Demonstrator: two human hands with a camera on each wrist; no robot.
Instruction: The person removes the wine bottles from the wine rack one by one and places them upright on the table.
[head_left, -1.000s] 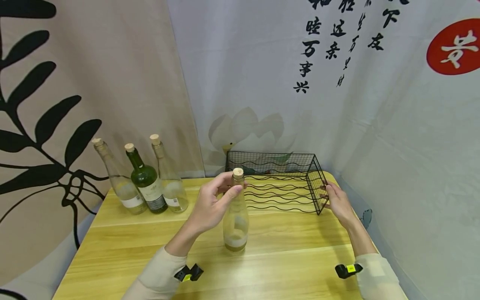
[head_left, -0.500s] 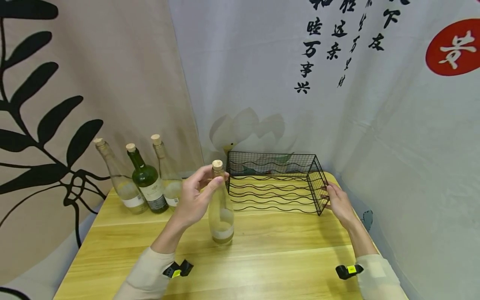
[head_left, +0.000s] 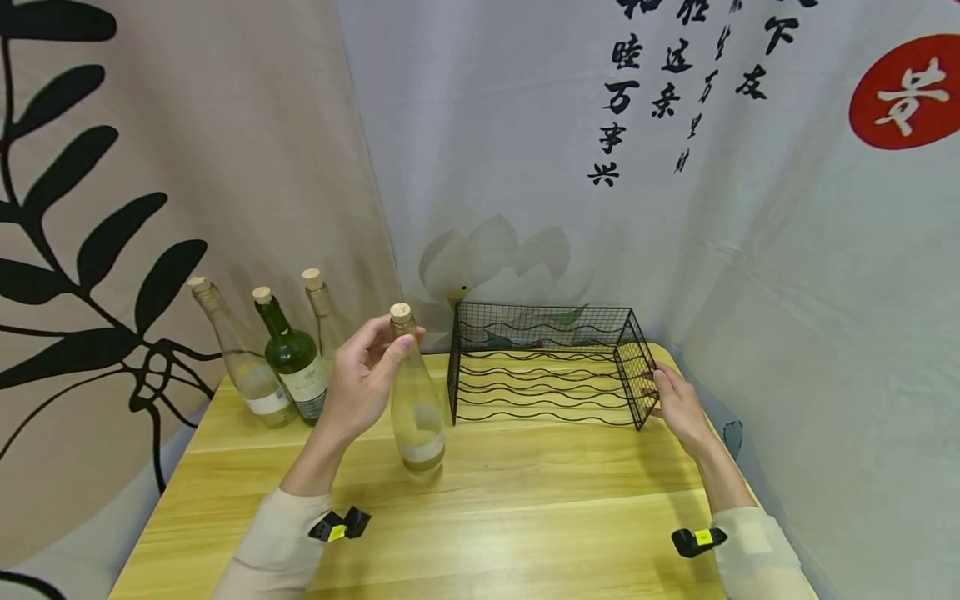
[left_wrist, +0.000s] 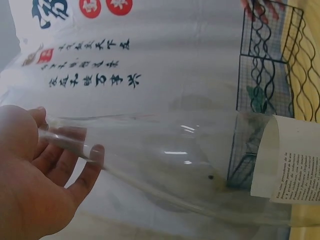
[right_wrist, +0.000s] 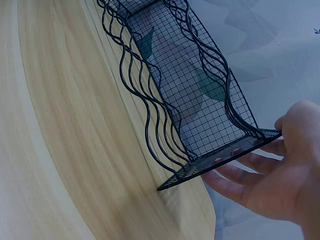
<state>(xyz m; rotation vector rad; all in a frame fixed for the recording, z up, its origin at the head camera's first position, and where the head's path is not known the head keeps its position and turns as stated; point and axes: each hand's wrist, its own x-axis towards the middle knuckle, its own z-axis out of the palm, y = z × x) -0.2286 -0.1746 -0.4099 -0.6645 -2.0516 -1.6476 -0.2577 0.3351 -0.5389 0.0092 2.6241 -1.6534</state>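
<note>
My left hand (head_left: 356,383) grips the neck of a clear glass bottle (head_left: 422,417) with a cork in its top and a pale label low down. The bottle leans slightly, just left of a black wire wine rack (head_left: 636,379); whether its base touches the table cannot be told. In the left wrist view, thumb and fingers wrap the bottle's neck (left_wrist: 65,137). At the rack's right end, my right hand (head_left: 678,408) holds the mesh side panel (right_wrist: 225,160), its thumb at the top edge and its fingers behind the mesh. No bottles lie on the rack's wavy wires.
Several corked bottles stand at the back left of the wooden table (head_left: 525,517): a clear one (head_left: 240,362), a green one (head_left: 294,354), and another clear one (head_left: 321,312) partly hidden behind my left hand. A printed curtain (head_left: 510,167) hangs right behind the rack.
My left hand has carried the clear bottle leftward and a little back, from in front of the rack to beside its left end. My right hand and the rack have stayed in place.
</note>
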